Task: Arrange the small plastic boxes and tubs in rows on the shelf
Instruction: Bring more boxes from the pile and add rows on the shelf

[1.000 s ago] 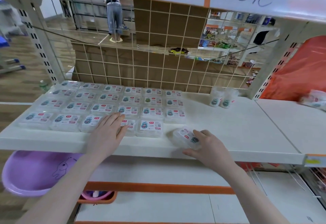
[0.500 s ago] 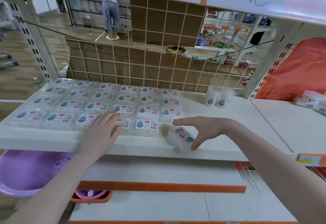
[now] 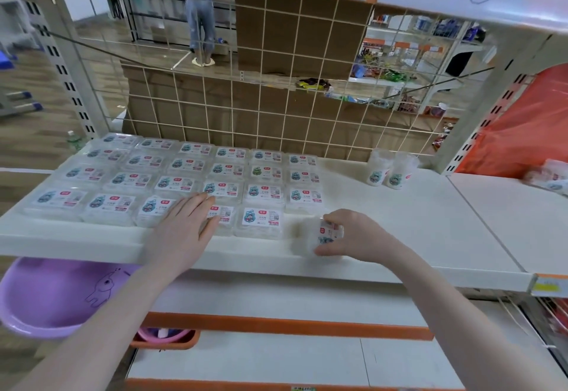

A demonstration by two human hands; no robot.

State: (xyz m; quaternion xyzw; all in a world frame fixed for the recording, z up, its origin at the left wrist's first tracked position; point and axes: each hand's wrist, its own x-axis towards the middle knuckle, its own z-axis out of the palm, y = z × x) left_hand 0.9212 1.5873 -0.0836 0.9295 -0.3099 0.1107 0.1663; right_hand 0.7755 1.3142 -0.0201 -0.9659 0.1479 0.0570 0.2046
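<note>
Here my right hand (image 3: 353, 235) pinches a box (image 3: 319, 235) at the shelf (image 3: 399, 230) lip, left hand (image 3: 184, 227) flat; a slip drops it.

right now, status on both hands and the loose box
Left hand flat on front-row boxes. Right hand grips small clear plastic labelled box at white shelf front edge, beside row's end. Nothing in the way.

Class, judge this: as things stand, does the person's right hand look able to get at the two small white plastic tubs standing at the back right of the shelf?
Probably yes. The bare white shelf lies open between the right hand and the two white plastic tubs, but that hand grips a small clear plastic box, so it should set that down first.
</note>
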